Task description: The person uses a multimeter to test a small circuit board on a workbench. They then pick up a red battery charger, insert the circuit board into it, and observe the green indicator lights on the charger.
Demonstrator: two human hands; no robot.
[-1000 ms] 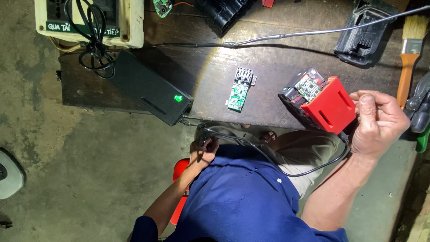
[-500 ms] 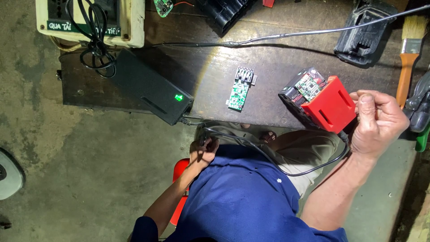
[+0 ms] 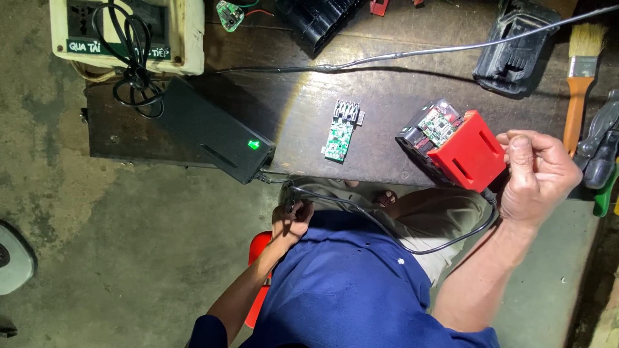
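My right hand is closed around the end of a black cable, right against a red and black battery pack lying on the dark wooden bench. The pack's top is open and shows a green circuit board. The cable loops across my lap to my left hand, which grips it just below the bench edge, near a black power adapter with a green light. A loose green circuit board lies on the bench between adapter and pack.
A cream box with coiled black cord stands at the back left. A black battery housing and a paintbrush lie at the back right, grey-handled tools at the right edge. Concrete floor is at left.
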